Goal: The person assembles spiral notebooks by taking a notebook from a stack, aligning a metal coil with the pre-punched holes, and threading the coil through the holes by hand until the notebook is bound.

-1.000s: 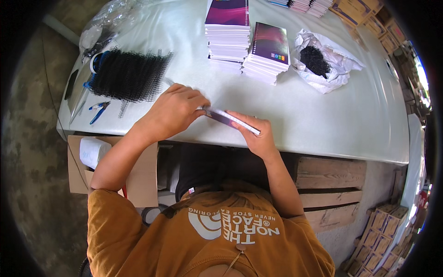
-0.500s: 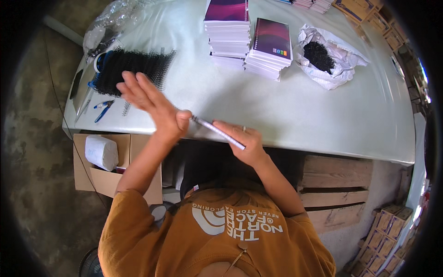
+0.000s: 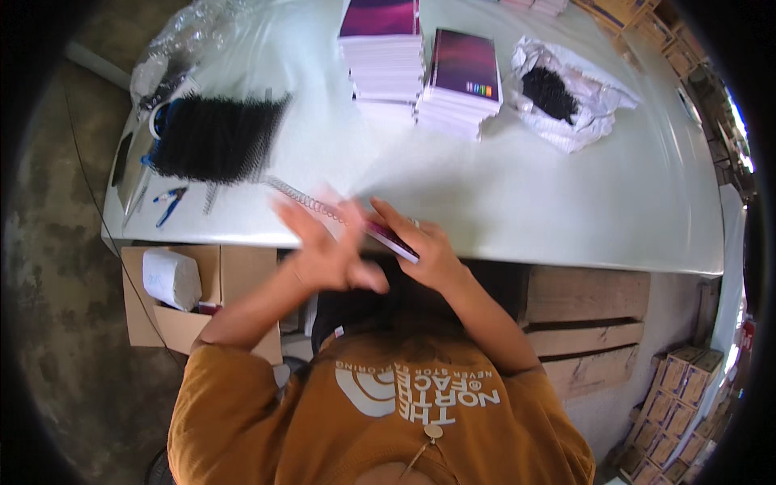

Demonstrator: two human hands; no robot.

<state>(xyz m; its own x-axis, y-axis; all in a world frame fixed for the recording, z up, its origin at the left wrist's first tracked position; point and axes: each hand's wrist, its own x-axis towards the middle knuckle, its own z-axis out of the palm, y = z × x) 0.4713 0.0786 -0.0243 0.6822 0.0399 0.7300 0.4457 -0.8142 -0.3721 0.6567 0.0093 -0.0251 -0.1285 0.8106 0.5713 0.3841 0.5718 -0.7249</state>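
Observation:
My right hand (image 3: 432,255) grips a thin notebook (image 3: 393,240) with a dark purple cover, seen nearly edge-on above the table's front edge. From the notebook's far end a dark wire spiral coil (image 3: 301,196) stretches out toward the upper left. My left hand (image 3: 335,250) is beside the coil, blurred by motion, its fingers apart and its thumb pointing toward me. Whether it touches the coil I cannot tell. Up and left of it lies a thick bundle of black spiral coils (image 3: 218,136) on the table, with blue-handled pliers (image 3: 170,205) just below.
Two stacks of purple-covered notebooks (image 3: 381,69) stand at the back of the pale table (image 3: 566,210). Right of them is a crumpled white bag (image 3: 594,121) holding small black pieces (image 3: 550,93). Below the table's left edge sits an open cardboard box (image 3: 242,279) containing a white wrapped package (image 3: 171,279).
My left hand has swung down and right, toward the notebook. A length of coil now shows sticking out of the notebook's far end. My right hand keeps its hold.

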